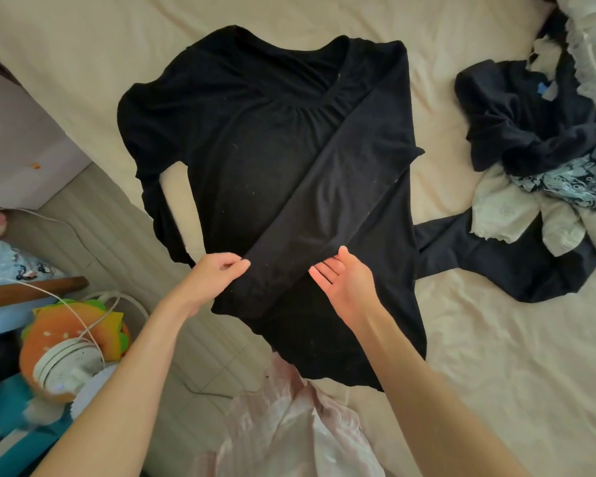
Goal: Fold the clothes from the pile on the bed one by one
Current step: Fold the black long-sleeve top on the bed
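Pinching folded sleeve [327,197] end, left hand [214,275] grip closed; right hand [341,282] open, palm up, beside sleeve edge.

both our bare forearms reach forward from the bottom edge, converging toward the middle. our left hand [214,275] sits knuckles up, fingers curled, thumb and forefinger pinched together in a closed grip on dark cloth. our right hand [341,278] sits just beside it, a little apart, palm turned up and leftward, fingers [324,271] straight and loosely spread, thumb raised, gripping nothing. wrists roughly level, elbows out of frame.
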Action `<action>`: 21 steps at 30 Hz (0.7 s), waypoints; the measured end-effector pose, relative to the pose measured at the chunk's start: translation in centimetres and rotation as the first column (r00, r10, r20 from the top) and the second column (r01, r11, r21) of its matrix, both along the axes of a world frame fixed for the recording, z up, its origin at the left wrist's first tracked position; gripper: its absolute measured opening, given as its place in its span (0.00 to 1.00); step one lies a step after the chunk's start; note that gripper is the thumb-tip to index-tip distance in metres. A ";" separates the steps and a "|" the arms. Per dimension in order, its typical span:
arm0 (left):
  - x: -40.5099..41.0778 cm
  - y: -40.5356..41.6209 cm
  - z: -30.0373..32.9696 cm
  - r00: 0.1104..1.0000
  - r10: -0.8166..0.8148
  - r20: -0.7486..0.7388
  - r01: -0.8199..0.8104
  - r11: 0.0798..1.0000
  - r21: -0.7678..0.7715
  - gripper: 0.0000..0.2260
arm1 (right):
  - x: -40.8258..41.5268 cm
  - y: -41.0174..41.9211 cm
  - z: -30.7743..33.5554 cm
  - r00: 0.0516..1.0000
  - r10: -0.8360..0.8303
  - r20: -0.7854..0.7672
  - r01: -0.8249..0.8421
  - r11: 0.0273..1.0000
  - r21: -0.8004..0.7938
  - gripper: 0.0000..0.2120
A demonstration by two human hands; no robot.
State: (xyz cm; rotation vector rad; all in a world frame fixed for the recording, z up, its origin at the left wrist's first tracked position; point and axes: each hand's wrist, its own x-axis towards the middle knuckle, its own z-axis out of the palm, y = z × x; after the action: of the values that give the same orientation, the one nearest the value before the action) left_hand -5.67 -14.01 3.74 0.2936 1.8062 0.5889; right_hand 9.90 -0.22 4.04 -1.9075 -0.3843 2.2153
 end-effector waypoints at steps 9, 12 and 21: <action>0.2 -3.0 -0.3 0.976 0.199 0.091 -0.202 0.979 0.034 0.10 | -0.9 -3.1 0.3 0.912 0.408 -0.048 -0.404 0.911 0.079 0.06; 0.1 -4.6 -1.3 0.960 0.187 0.208 -0.180 0.982 -0.052 0.23 | -0.9 -3.8 0.0 0.915 0.402 0.025 -0.403 0.911 0.088 0.05; 1.2 -7.3 -1.9 0.853 0.520 0.042 -0.518 0.854 -0.038 0.07 | -0.4 -5.5 -0.6 0.958 0.261 0.118 -0.264 0.964 0.019 0.06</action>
State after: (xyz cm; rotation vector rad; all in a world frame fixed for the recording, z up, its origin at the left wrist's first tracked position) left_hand -4.43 -21.34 1.81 -0.2427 1.8443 0.9405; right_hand 9.48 -5.77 3.44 -2.0775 -0.7294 2.2415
